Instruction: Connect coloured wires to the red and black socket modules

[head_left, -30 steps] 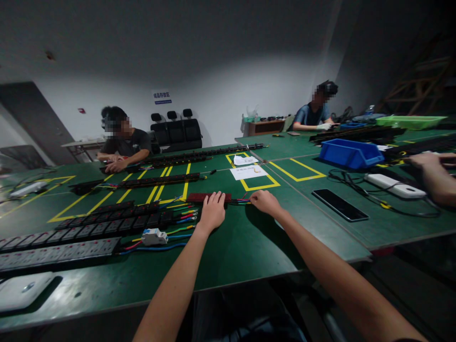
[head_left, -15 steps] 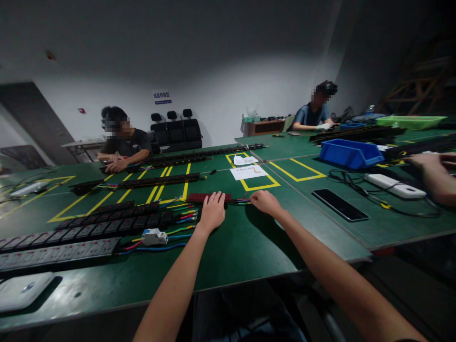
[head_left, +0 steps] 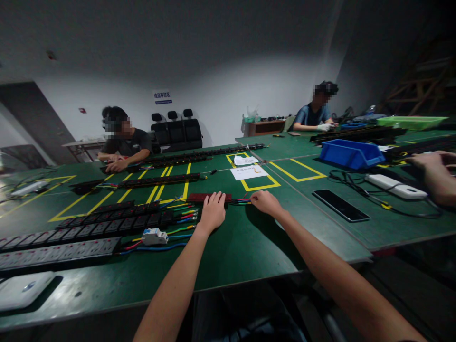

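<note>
A dark red block (head_left: 195, 197) lies on the green table, and my left hand (head_left: 213, 211) rests over its right part with the fingers curved down onto it. Several thin coloured wires (head_left: 240, 202) come out of the block's right end. My right hand (head_left: 265, 203) is closed on the far end of these wires in a pinch. Left of my left hand are black socket strips (head_left: 117, 224) with coloured leads, a grey socket strip (head_left: 78, 254) and a small white breaker (head_left: 154, 236).
On the right are a black phone (head_left: 341, 205), a blue bin (head_left: 351, 154), a white power bank (head_left: 395, 186) with black cables and another person's hand (head_left: 434, 166). Paper sheets (head_left: 245, 173) lie ahead. Two people sit across the table. A white device (head_left: 24, 289) lies at near left.
</note>
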`<state>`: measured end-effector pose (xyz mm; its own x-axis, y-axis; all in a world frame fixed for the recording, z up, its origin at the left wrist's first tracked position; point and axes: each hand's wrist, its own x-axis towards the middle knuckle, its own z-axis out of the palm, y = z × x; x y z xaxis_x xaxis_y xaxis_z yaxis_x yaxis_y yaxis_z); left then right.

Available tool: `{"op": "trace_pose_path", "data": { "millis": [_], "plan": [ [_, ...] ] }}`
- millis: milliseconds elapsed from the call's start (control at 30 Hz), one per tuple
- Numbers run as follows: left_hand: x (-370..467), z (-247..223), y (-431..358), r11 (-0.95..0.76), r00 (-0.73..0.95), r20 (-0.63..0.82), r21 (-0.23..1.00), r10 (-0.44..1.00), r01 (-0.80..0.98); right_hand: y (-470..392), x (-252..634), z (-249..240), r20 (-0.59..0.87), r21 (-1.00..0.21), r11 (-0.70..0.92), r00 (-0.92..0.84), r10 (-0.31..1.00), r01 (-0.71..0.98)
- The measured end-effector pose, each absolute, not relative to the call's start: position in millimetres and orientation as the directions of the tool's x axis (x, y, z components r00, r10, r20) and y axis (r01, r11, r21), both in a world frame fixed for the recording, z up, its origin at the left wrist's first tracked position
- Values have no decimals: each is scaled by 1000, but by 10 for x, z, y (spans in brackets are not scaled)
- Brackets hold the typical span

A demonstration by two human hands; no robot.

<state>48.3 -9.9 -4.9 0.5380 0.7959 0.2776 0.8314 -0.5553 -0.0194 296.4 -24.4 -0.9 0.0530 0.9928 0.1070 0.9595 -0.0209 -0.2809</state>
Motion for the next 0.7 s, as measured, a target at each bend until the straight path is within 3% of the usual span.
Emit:
{"op": "trace_pose_path", "data": {
  "millis": [700],
  "plan": [
    [486,-64,-94,-549,536,276,-35,798,835,-237,2968,-22,104,-295,-24,57,993,955]
  ]
}}
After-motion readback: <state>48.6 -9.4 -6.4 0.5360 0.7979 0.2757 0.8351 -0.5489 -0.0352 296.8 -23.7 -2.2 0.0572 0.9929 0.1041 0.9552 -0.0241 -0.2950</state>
